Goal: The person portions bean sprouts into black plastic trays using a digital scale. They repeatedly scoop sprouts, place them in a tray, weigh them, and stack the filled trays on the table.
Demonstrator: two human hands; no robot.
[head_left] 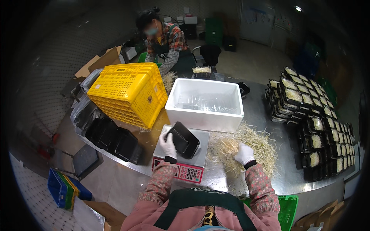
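My left hand [168, 145], in a white glove, grips the edge of a black plastic tray [185, 141]. The tray is tilted over the steel platform of a digital scale [190, 172] with a red keypad panel; whether it touches the platform I cannot tell. To the right, my gloved right hand [244, 153] is closed on a bunch of bean sprouts [227, 147]. Around that hand spreads a loose pile of sprouts [260, 138] on the metal table [284, 156]. The fingertips of my right hand are partly hidden by the sprouts.
Behind the scale stands a white foam box [202, 122] with clear film inside. Left are stacked yellow crates [124, 83] and nested black trays [112, 138]. Filled trays [315, 141] are stacked at right. A masked co-worker [170, 43] leans across the far side. A green crate [289, 208] sits below the near edge.
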